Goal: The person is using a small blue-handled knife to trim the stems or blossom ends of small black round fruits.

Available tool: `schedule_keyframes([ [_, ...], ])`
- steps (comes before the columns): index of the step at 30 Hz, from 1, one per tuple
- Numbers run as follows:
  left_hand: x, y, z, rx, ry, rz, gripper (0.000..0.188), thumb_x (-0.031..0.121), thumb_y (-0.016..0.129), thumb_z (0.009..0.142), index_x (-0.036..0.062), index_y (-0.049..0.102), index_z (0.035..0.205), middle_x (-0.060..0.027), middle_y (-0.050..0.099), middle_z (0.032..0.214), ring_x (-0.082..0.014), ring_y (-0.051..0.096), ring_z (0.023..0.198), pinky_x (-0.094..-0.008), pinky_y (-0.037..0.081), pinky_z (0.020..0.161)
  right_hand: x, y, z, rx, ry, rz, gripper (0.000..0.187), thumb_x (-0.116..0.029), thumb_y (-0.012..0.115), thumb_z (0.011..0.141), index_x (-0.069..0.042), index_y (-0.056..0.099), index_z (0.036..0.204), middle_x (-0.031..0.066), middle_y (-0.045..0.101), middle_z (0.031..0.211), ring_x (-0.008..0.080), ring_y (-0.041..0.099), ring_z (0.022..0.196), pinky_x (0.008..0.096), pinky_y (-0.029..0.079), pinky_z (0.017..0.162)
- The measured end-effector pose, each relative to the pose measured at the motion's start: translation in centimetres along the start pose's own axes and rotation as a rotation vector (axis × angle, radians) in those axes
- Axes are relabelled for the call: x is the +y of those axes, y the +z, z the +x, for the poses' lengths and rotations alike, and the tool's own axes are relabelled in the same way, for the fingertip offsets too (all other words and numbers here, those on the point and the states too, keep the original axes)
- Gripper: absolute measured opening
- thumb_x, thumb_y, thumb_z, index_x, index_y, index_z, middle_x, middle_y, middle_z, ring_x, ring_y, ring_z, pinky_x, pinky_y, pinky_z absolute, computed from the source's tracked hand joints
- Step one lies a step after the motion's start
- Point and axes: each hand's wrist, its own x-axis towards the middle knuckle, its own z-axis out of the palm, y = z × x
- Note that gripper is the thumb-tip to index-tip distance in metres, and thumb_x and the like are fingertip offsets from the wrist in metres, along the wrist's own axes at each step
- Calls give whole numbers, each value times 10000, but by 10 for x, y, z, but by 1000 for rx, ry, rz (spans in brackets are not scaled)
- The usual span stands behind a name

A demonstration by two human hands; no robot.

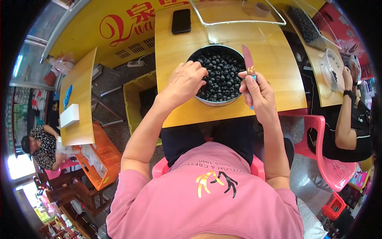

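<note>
A round metal bowl (217, 104) stands near the front edge of the wooden table, filled with small, dark, round fruits (223, 73). My left hand (186, 81) is at the bowl's left rim, its fingers curled and pressed together; whatever they may hold is hidden behind them. On the right side of the bowl my right hand (258, 89) grips a knife (248, 59) by its blue handle. The knife's reddish blade points up and away from me, over the bowl's right edge, apart from the left hand.
A black phone (181, 21) lies on the table (175, 47) at the far left. A clear tray with a white rim (238, 23) sits at the back. To the right, another person's hands (350, 75) work at a clear bowl (332, 67). A yellow crate (137, 91) stands left of the table.
</note>
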Motion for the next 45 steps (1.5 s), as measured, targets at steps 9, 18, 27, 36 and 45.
schedule_keyframes([
  [9, 21, -8, 6, 123, -167, -692, 136, -4, 664, 813, -4, 627, 943, -69, 558, 859, -160, 567, 715, -289, 464, 628, 4, 22, 7, -18, 62, 56, 226, -216, 588, 971, -34, 596, 1104, -14, 585, 806, 0, 424, 572, 162, 327, 488],
  [18, 45, -16, 7, 223, -120, -548, 130, -48, 638, 827, -6, 593, 942, -29, 564, 881, -66, 473, 641, -228, 392, 555, 9, 41, 19, 50, 29, 81, 197, -211, 681, 910, -63, 602, 1014, -45, 578, 747, 2, 446, 565, 173, 325, 471],
  [27, 44, -23, 8, 149, -249, -684, 152, -13, 656, 779, -13, 599, 919, -86, 539, 852, -197, 541, 684, -304, 438, 599, 9, 38, 19, -29, 246, 431, 175, -201, 671, 914, -76, 597, 1012, -51, 567, 722, 7, 416, 532, 177, 305, 456],
  [36, 43, -9, 13, 164, -125, -597, 145, -29, 669, 786, -13, 612, 919, -20, 498, 826, -67, 458, 651, -224, 364, 563, 12, 43, 19, 38, 55, 126, 221, -197, 673, 910, -54, 593, 1059, -44, 570, 734, 9, 430, 550, 178, 319, 461],
  [45, 42, 24, 8, 337, -202, -947, 159, 14, 698, 840, 16, 613, 975, -17, 497, 1006, -62, 491, 779, -199, 416, 662, 4, 34, 20, -11, 223, 476, 225, -167, 621, 934, -43, 564, 1112, -40, 520, 686, 19, 422, 493, 186, 330, 440],
])
